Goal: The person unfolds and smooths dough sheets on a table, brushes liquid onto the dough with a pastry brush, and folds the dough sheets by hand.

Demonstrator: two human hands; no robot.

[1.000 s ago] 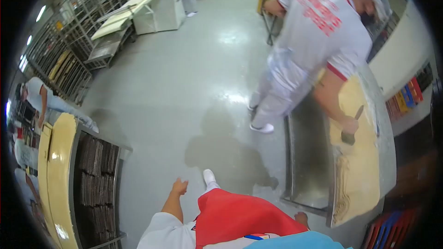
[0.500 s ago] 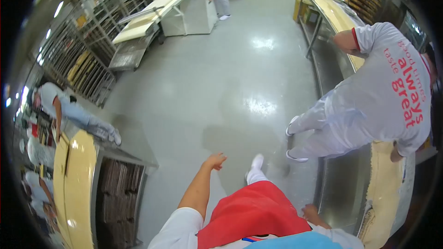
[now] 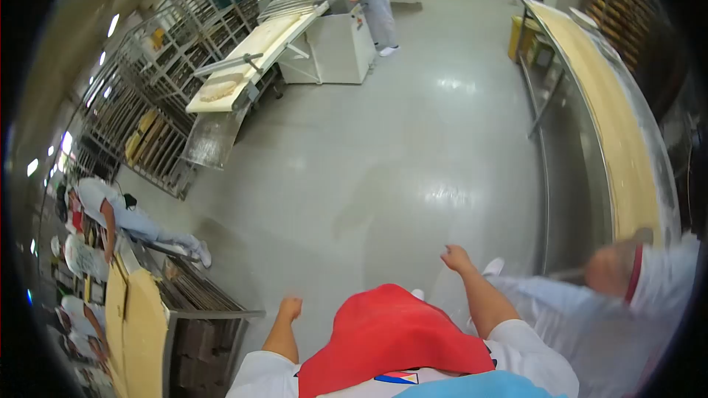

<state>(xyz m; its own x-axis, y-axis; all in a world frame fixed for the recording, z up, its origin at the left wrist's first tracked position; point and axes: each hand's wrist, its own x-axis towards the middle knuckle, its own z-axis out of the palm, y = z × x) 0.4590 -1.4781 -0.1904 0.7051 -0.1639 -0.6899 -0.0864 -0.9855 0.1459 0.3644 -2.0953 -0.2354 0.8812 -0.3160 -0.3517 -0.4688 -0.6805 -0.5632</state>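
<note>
My left hand hangs in front of my left side with its fingers curled in, holding nothing I can see. Forward of my right side is my right hand, loosely closed and with nothing visible in it. Both are over the floor and touch no table. Between them bulges my red apron. Nearest my left hand is the corner of a metal table with a sheet of pale dough on top. To the right, a long table carries another dough sheet.
A blurred co-worker stands close on my right. Ahead left, a person stands at a dough sheeter with a piece of dough on its belt. Racks line the left. Grey floor stretches ahead.
I have moved forward past the co-worker on my right, who now sits lower in view. My right hand has swung forward; my left has dropped back and its fingers have closed. Dough appears on the sheeter's belt.
</note>
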